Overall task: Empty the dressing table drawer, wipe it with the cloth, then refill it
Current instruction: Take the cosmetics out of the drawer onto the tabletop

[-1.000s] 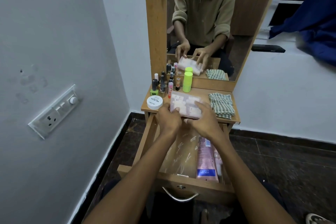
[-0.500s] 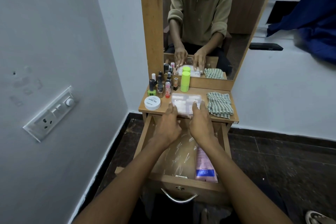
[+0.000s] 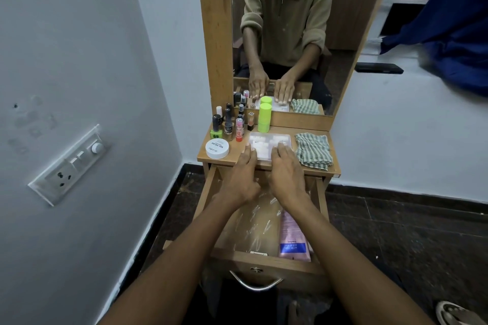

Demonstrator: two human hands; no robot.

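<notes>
Since 1 second ago, I have been bringing the clear plastic box (image 3: 269, 145) up out of the drawer (image 3: 264, 258), and it is now lying flat on the table top (image 3: 237, 162), between the white jar (image 3: 217, 148) and the striped cloth (image 3: 313, 150). My left hand (image 3: 241, 179) and right hand (image 3: 286, 175) are both resting on its near edge with fingers stretched out flat, pressing rather than clenching, so I am judging the box as set down and nearly let go. That is meaning 1 more item is out of the drawer. The drawer is standing pulled open below my wrists, with a pink tube (image 3: 293, 240) lying along its right side and a crinkled clear liner or bag beside it; what is sitting under my arms I cannot tell. Behind the box, the small nail polish bottles (image 3: 228, 124) and the green cylinder (image 3: 264, 117) are standing against the mirror (image 3: 290, 21). I am thinking the tube is coming out next, and the cloth is waiting untouched for the wiping.
</notes>
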